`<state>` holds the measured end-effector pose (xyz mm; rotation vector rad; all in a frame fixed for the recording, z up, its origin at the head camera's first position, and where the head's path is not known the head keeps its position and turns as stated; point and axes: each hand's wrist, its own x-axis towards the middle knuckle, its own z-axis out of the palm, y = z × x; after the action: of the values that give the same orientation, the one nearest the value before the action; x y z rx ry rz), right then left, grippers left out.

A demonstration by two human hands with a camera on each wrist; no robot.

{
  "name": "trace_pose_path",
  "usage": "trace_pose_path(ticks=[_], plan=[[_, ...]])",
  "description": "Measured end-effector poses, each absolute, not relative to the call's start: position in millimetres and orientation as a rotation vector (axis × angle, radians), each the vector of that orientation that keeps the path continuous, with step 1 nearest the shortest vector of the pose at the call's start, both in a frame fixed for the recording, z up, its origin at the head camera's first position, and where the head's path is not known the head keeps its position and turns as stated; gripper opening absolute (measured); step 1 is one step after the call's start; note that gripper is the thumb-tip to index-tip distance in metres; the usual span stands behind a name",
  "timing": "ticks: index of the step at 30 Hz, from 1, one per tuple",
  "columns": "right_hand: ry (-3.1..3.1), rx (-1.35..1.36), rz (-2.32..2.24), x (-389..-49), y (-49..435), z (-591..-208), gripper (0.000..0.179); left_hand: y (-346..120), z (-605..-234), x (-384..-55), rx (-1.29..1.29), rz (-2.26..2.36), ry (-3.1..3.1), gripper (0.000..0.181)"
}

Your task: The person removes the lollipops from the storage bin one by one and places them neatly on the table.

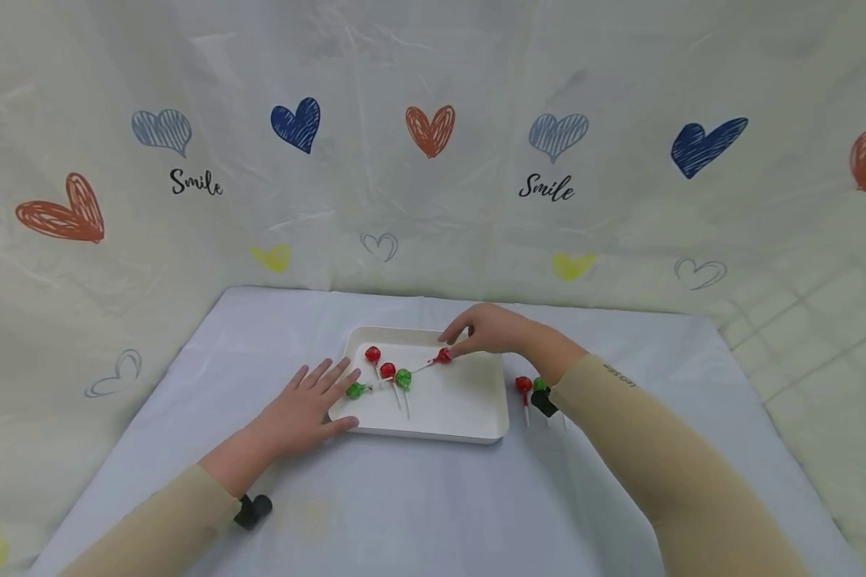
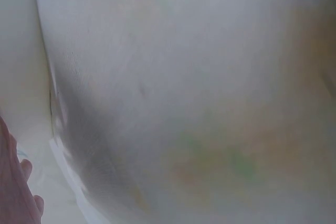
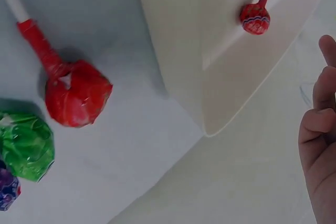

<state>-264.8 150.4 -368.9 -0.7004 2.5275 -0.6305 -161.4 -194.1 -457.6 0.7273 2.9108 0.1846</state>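
A white tray (image 1: 462, 409) holds several wrapped lollipops on the table. My left hand (image 1: 299, 413) rests over the tray's left edge with fingers spread, near a green lollipop (image 1: 355, 390). A red lollipop (image 1: 387, 370) and another green one (image 1: 403, 379) lie in a cluster by it; one more red lollipop (image 1: 372, 353) is toward the back. Above the tray's far side is my right hand (image 1: 494, 328), its thumb and index finger apart beside a red lollipop (image 1: 443, 355). The right wrist view shows that lollipop (image 3: 255, 19) lying apart from my bent fingers (image 3: 317, 121).
Right of the tray lie a red lollipop (image 1: 523, 385) and a green lollipop (image 1: 539, 384), partly behind my right wrist; a purple-wrapped one (image 3: 8, 186) shows in the right wrist view. A heart-printed curtain (image 1: 433, 208) hangs behind the table (image 1: 418, 497). The left wrist view is mostly blurred.
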Motion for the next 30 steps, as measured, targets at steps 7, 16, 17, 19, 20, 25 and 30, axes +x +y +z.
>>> trace_pose_path(ticks=[7, 16, 17, 19, 20, 25, 30], plan=[[2.477, -0.723, -0.609, -267.2, 121.8, -374.0, 0.032, -193.5, -459.7, -160.9, 0.718, 0.187, 2.905, 0.089], [2.507, -0.779, -0.396, -269.4, 90.9, -391.7, 0.029, -193.9, -460.3, -161.4, 0.699, 0.175, 2.907, 0.089], [2.510, -0.786, -0.375, -269.0, 87.8, -392.9, 0.028, -193.8, -460.1, -161.4, 0.702, 0.174, 2.905, 0.089], [2.506, -0.802, -0.347, -268.2, 81.9, -394.8, 0.027, -193.6, -459.6, -161.2, 0.698, 0.171, 2.902, 0.089], [2.502, -0.811, -0.339, -267.8, 79.2, -395.6, 0.027, -193.6, -459.3, -161.1, 0.698, 0.165, 2.903, 0.089], [2.484, -0.843, -0.332, -265.4, 68.8, -399.0, 0.026, -193.8, -458.7, -160.9, 0.694, 0.153, 2.916, 0.089], [2.467, -0.855, -0.334, -264.5, 64.0, -403.6, 0.025, -194.1, -460.5, -162.7, 0.697, 0.143, 2.918, 0.089]])
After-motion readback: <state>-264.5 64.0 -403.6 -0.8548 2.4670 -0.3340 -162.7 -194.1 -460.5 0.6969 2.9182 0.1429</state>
